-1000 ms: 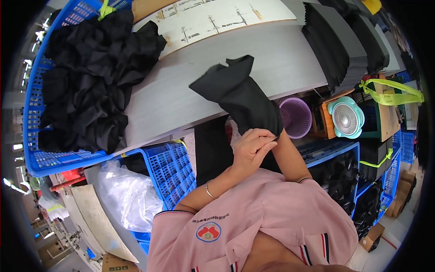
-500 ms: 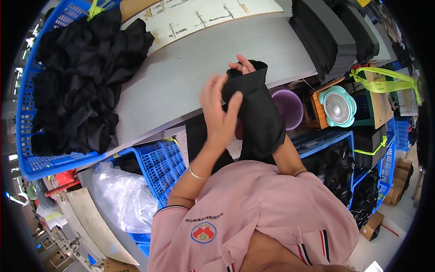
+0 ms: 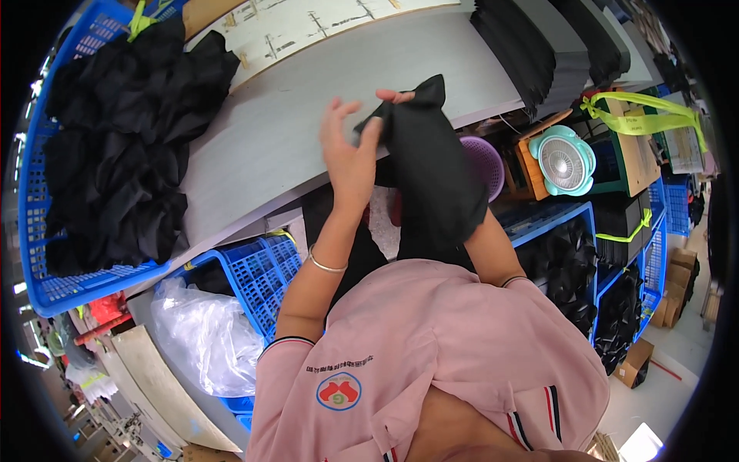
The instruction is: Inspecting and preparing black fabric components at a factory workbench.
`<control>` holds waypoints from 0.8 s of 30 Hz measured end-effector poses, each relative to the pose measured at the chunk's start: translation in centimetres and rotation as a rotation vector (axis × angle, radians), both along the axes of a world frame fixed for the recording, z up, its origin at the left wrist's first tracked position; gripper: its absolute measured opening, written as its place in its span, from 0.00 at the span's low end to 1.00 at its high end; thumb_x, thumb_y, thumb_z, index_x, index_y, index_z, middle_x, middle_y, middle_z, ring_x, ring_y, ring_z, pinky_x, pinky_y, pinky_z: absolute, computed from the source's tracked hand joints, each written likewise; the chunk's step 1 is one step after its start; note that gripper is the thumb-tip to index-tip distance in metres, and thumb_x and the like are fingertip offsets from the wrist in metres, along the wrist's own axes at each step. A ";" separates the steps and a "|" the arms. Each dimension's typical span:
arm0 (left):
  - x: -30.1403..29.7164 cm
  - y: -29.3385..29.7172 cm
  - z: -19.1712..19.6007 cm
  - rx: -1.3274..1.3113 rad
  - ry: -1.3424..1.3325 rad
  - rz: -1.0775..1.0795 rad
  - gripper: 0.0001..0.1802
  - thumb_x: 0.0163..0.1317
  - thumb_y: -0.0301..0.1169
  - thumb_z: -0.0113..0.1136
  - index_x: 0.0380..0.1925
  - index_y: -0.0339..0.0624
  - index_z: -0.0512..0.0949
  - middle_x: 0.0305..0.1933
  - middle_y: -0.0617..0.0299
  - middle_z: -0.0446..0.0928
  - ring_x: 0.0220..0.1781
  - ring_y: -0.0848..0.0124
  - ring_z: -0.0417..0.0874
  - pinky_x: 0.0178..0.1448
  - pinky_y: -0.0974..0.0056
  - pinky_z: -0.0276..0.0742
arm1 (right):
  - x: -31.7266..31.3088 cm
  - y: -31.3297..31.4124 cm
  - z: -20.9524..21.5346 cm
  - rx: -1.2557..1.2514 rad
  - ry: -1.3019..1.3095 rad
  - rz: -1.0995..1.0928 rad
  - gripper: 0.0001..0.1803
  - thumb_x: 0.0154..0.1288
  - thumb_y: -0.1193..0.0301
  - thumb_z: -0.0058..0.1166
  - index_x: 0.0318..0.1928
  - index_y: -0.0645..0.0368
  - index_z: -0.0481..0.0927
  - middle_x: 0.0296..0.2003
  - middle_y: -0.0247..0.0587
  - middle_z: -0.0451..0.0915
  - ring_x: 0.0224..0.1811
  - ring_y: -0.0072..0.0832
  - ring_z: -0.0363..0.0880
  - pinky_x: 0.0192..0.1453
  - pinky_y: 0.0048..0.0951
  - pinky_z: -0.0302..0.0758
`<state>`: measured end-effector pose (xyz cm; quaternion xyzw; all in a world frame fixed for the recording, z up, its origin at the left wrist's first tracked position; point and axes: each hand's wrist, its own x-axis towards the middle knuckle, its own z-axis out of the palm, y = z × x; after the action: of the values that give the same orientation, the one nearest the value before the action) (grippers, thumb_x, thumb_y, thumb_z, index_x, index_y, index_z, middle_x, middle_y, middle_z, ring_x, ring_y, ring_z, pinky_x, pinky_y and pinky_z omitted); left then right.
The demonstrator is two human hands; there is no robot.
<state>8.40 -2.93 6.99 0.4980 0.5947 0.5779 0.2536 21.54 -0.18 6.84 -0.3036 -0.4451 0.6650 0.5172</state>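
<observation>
A black fabric sleeve [image 3: 439,169] covers my right forearm up to the hand, open at both ends. Only the fingertips of my right hand [image 3: 395,95] stick out at its far end; the rest of that hand is hidden under the cloth. A pointed corner of the fabric stands up beside those fingertips. My left hand [image 3: 350,150], with a bangle at the wrist, is raised just left of the sleeve's far end. Its fingers and thumb are spread, slightly blurred, with the thumb close to a loose edge of the cloth.
A grey table [image 3: 285,115] runs across in front, bearing a marked white board [image 3: 285,31] and stacked black sheets [image 3: 516,54]. At left is a blue basket [image 3: 35,223] heaped with black fabric pieces [image 3: 131,138]. A purple bin [image 3: 485,165] and a turquoise fan [image 3: 566,160] stand at right.
My left hand has shifted left, away from the sleeve. The cloth has come further over my right hand, so less of its fingers shows, and its far end now rises to a point.
</observation>
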 end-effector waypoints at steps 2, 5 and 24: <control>1.0 -2.2 0.9 0.061 0.020 0.081 0.25 0.59 0.33 0.68 0.55 0.39 0.74 0.68 0.48 0.68 0.72 0.57 0.65 0.70 0.54 0.59 | 1.0 0.3 0.9 0.022 0.032 0.022 0.23 0.66 0.69 0.59 0.58 0.60 0.69 0.55 0.41 0.74 0.57 0.33 0.74 0.60 0.35 0.73; 3.2 -5.7 1.5 0.249 0.233 -0.220 0.31 0.54 0.36 0.73 0.58 0.41 0.74 0.72 0.47 0.62 0.73 0.51 0.62 0.75 0.51 0.55 | 1.4 1.2 1.1 -0.024 0.104 0.031 0.21 0.67 0.70 0.58 0.58 0.61 0.69 0.53 0.41 0.75 0.55 0.32 0.75 0.59 0.33 0.73; -4.3 5.7 -1.9 -0.108 -0.188 0.059 0.18 0.70 0.40 0.59 0.28 0.37 0.81 0.26 0.69 0.76 0.29 0.82 0.70 0.36 0.72 0.68 | 1.3 -9.8 -1.8 0.245 -0.922 0.209 0.26 0.76 0.65 0.48 0.67 0.66 0.67 0.59 0.40 0.74 0.61 0.24 0.69 0.68 0.25 0.63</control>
<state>4.09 2.82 5.09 0.4094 0.6131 0.5962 0.3178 22.80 -9.98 5.06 -0.4570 -0.7310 0.4522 0.2287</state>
